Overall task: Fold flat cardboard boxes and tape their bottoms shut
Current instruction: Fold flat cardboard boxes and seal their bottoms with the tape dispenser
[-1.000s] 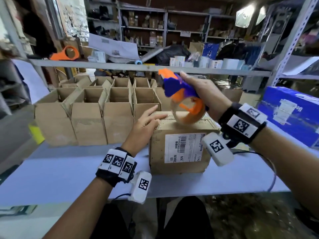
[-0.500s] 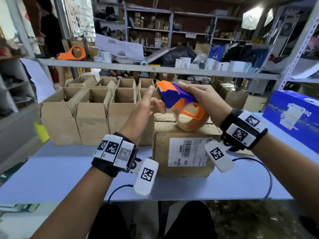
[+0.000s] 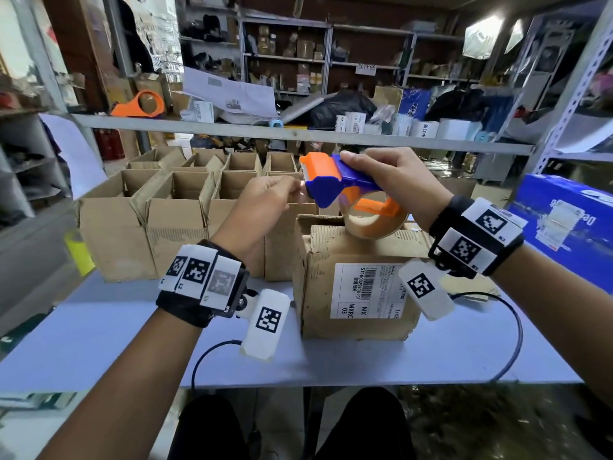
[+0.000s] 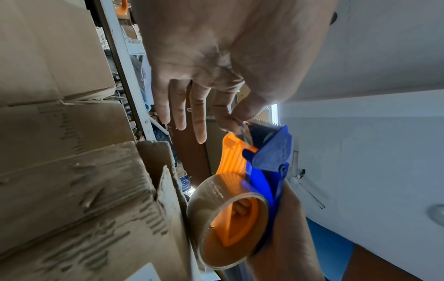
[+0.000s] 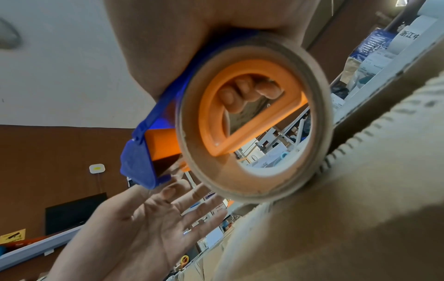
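A brown cardboard box (image 3: 358, 280) with a white label stands on the table's middle, its corrugated flaps folded over on top. My right hand (image 3: 381, 180) grips an orange and blue tape dispenser (image 3: 341, 184) just above the box, and the tape roll (image 3: 374, 224) hangs close over the flaps. In the right wrist view my fingers (image 5: 247, 93) curl through the orange handle inside the roll (image 5: 252, 117). My left hand (image 3: 297, 190) is at the dispenser's mouth. In the left wrist view its thumb and forefinger pinch the clear tape end (image 4: 241, 125) beside the toothed blade, other fingers straight.
Rows of open folded boxes (image 3: 172, 207) fill the table's back left. A blue carton (image 3: 564, 227) lies at the right. A metal shelf rail (image 3: 298, 134) crosses overhead, with a second orange dispenser (image 3: 142, 104) on it. Cables (image 3: 510, 333) trail over the table's front.
My left hand has lifted off the box top and risen to the dispenser's mouth, where it now pinches the tape end. The right hand has kept the dispenser over the box.
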The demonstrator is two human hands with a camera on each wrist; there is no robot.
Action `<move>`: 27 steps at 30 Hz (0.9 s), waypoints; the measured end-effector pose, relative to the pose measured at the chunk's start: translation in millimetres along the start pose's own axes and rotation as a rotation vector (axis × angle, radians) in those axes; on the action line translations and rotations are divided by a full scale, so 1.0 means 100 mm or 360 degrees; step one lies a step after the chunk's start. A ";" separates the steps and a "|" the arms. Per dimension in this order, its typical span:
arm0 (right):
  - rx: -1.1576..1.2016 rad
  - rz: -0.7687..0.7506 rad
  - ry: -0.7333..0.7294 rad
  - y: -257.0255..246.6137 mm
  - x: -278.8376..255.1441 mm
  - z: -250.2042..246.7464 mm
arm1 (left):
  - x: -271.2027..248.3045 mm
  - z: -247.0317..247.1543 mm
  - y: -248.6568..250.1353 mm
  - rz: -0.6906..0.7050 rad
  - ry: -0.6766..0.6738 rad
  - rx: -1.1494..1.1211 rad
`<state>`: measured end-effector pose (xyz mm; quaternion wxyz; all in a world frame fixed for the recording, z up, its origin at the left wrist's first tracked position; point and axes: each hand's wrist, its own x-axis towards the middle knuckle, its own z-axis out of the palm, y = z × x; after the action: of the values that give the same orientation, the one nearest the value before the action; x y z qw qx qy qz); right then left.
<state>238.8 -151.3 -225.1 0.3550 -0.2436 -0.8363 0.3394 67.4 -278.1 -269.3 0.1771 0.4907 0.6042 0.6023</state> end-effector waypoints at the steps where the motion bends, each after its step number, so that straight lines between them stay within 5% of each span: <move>1: -0.0022 -0.0012 -0.0001 0.00 0.00 0.00 | 0.00 0.00 0.02 -0.0014 0.0005 0.0005; 13: -0.0134 -0.0040 -0.0011 -0.03 0.01 -0.03 | 0.03 0.01 -0.05 0.0208 0.0018 0.0346; 19: 0.0096 -0.0021 0.0061 -0.08 -0.04 -0.26 | -0.13 0.06 -0.06 0.0301 -0.0377 -0.0003; 27: 0.0402 0.0154 0.0211 0.14 -0.36 -0.54 | -0.18 0.22 -0.10 0.0407 -0.0458 0.0174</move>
<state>305.1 -144.0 -223.1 0.4203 -0.2590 -0.7490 0.4420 89.5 -278.8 -289.9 0.1567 0.6534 0.5372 0.5098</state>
